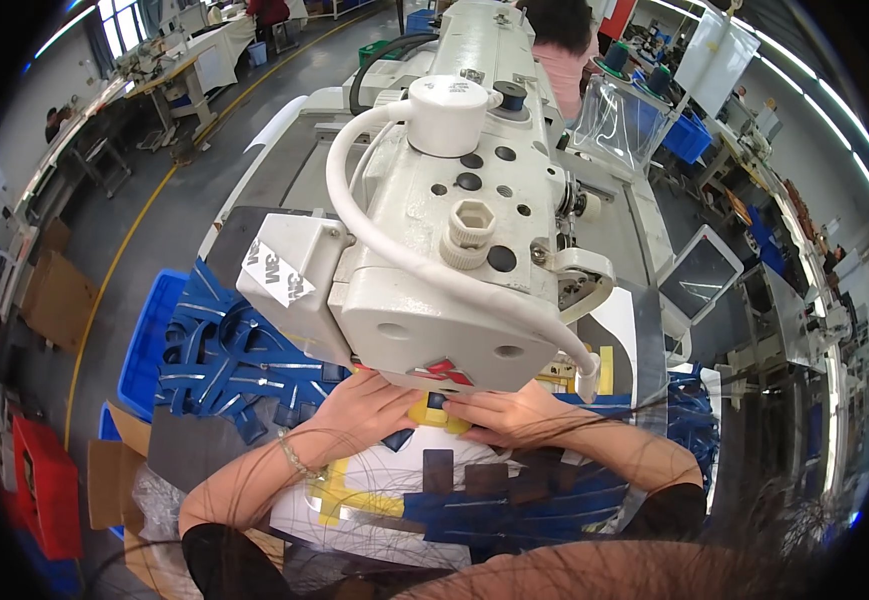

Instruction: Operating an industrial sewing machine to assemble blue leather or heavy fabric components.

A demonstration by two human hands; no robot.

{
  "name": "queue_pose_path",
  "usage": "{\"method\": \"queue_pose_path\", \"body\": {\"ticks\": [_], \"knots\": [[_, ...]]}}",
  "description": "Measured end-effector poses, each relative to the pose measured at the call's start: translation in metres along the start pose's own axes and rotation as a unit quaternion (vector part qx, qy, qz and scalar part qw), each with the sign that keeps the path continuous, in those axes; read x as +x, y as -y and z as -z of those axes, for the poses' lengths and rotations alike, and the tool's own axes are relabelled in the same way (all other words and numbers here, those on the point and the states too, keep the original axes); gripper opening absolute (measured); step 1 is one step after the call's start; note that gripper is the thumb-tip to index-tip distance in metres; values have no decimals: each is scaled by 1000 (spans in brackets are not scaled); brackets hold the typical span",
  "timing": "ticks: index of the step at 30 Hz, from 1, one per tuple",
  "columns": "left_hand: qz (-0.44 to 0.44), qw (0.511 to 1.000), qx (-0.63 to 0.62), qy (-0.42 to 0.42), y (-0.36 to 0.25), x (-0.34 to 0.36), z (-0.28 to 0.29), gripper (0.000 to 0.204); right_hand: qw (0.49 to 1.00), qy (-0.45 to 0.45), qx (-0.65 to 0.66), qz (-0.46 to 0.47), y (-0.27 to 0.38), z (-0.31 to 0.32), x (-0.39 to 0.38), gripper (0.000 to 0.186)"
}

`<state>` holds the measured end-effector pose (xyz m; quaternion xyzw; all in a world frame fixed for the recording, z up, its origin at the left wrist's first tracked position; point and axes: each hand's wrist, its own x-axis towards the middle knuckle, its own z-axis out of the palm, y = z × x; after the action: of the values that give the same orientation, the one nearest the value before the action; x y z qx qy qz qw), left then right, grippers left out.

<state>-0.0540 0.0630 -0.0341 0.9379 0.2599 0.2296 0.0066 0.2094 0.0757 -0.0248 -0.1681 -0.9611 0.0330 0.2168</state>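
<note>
A large white sewing machine [434,340] fills the middle, its head hanging low over my fingers. Below it lies a yellow template piece [441,415] with a small dark blue fabric patch [436,400] at its centre. My left hand [369,408] lies palm down with its fingers stretched along the left side of the yellow piece; some fingertips are hidden under the machine head. From the right, my right hand [506,412] has its fingers together at the edge of the patch, thumb near the yellow piece. The needle is out of sight behind the head.
Blue straps [239,350] are heaped at the left, and more blue strips [524,510] lie in front near dark square patches [438,470]. A blue bin [149,345], a cardboard box [119,480] and a red bin [46,485] stand left. A tablet-like panel [701,272] stands right.
</note>
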Motion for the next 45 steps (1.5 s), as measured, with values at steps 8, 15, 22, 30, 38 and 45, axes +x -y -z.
{"method": "queue_pose_path", "body": {"ticks": [8, 15, 22, 30, 38, 45], "knots": [[70, 994, 77, 40, -10, -3, -2, 42, 999, -6, 49, 4, 0, 1, -1, 44], [67, 989, 116, 63, -12, 1, -2, 43, 994, 13, 109, 2, -2, 4, -2, 41], [53, 989, 134, 39, -15, 3, 1, 43, 999, -15, 26, -9, 2, 1, -2, 44], [47, 990, 127, 38, -13, 1, -3, 41, 999, -25, 39, -20, 2, -4, -7, 45], [51, 989, 119, 72, -13, 0, 2, 43, 997, -14, 78, -13, 1, -2, -5, 48], [49, 983, 172, 50, -14, -1, -6, 37, 997, -33, 70, -15, 0, -7, -6, 47]]}}
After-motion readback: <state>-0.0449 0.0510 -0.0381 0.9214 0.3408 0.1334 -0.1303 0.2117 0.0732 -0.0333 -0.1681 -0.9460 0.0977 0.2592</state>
